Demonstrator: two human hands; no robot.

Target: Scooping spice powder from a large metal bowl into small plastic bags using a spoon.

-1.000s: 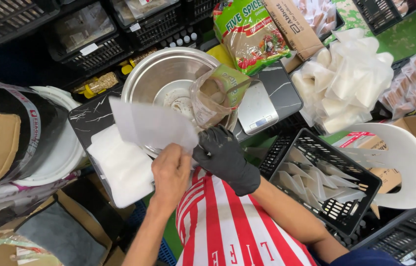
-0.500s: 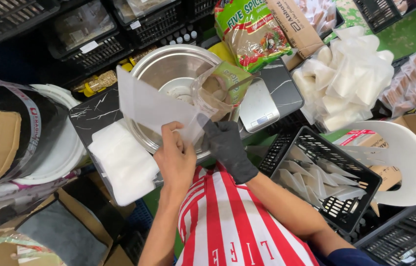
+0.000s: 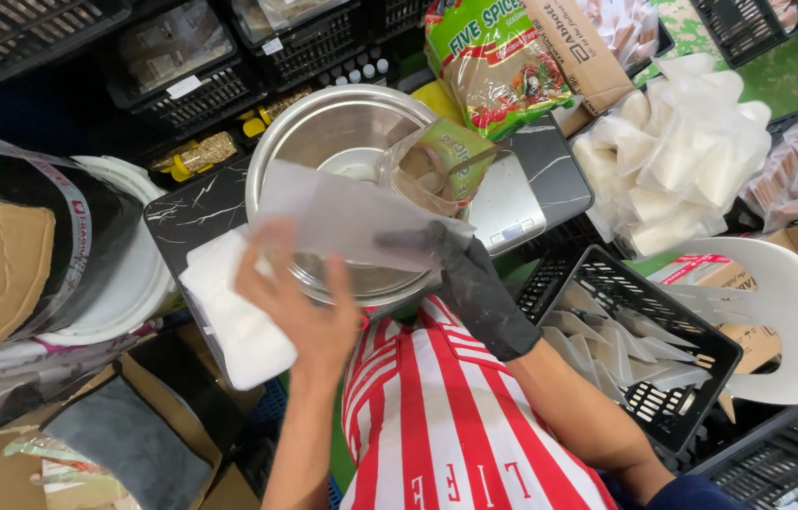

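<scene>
I hold a clear plastic pouch (image 3: 342, 219) just above the steel bowl (image 3: 323, 132), my bare left hand (image 3: 300, 297) and black-gloved right hand (image 3: 475, 283) both pinching its lower edge.

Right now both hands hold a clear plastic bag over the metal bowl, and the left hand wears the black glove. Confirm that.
Not quite: the head view shows the black glove on the right hand; the left hand is bare. Both do hold the clear plastic bag over the metal bowl.
</scene>
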